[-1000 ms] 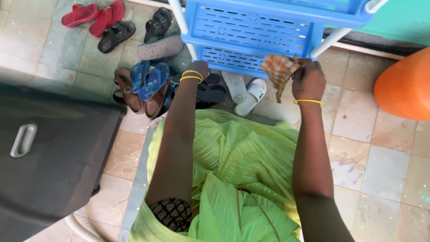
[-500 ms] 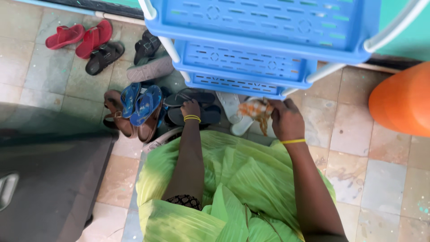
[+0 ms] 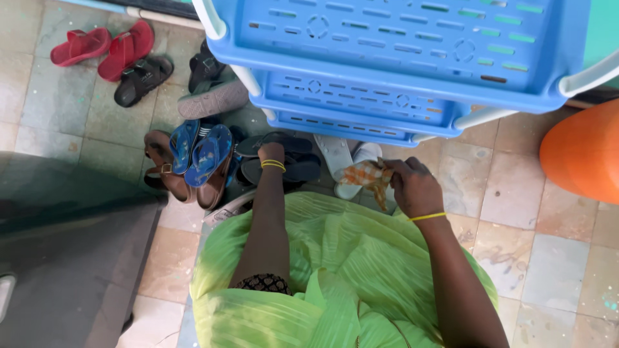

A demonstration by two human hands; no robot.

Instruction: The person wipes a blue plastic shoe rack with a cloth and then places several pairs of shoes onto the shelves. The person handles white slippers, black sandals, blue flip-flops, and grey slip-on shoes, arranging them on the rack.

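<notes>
Holding an orange-and-white checked cloth, the right hand has its fingers closed round one end of it; the cloth hangs crumpled just below the lowest tier of a blue plastic rack w/ slotted shelves & white tube legs. The cloth sits just above the floor tiles, in front of a pair of white slides that lie half under the rack. A yellow bangle rings the right wrist.

The left hand reaches down to the black flip-flops under the rack's left corner; its fingers are curled, resting on or at the sandals, but whether they actually grip one can't be told from here. Two yellow bangles on that wrist.

Just left of the black pair: blue flip-flops stacked on brown sandals. Further up-left, well apart from the hands: red slippers, black strapped sandals & a grey-soled shoe on its side near the rack leg.

Person wears a light green pleated garment filling the lower middle of the view. A dark grey surface takes up the lower left; an orange rounded container sits at the right edge, well apart from the right hand
</notes>
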